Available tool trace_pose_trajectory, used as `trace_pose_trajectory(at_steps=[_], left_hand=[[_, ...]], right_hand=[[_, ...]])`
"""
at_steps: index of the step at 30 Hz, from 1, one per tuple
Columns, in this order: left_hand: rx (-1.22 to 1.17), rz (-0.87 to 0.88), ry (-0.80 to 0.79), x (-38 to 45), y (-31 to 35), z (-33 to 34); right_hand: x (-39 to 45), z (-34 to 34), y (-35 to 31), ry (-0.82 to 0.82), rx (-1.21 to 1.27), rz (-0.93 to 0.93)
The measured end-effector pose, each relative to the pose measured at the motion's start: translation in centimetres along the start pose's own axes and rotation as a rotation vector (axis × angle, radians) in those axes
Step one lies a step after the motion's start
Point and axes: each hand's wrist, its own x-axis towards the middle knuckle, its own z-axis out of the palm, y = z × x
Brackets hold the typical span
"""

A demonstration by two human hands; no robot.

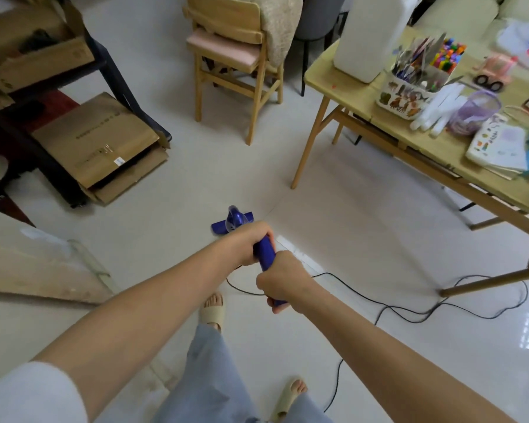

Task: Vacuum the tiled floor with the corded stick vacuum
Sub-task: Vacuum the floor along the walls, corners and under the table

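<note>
**Both hands on the vacuum**

The left hand (pixel 251 242) and right hand (pixel 280 277) grip the blue vacuum (pixel 264 250) handle, its head (pixel 231 222) on the tiled floor (pixel 348 224). The black cord (pixel 409 312) trails rightward beside the desk (pixel 358 96).

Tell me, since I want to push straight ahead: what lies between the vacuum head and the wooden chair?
Only bare tile, in the head view, between the vacuum head and the wooden chair.
</note>
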Motion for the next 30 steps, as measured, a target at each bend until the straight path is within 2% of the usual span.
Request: trace_pose_trajectory(at_steps=[9,12,17,23,30], left_hand=[[0.07,0.038,-0.016,8.1,11.1,-8.7],[0.026,0.027,-0.028,10.5,13.6,-10.3],[0.111,0.07,-0.026,12.8,16.4,-10.6],[0.147,0.027,-0.111,10.9,15.6,-8.2],[0.219,-0.018,-0.202,5.5,9.4,-2.8]], right_hand=[[12.1,3.5,-11.5,0.083,0.036,0.035],[15.2,4.0,-13.5,0.133,0.025,0.028],[18.0,3.2,-15.3,0.198,-0.028,0.033],[15.1,1.3,-13.9,0.217,-0.052,0.06],[7.2,0.1,-8.0,0.243,-0.014,0.123]])
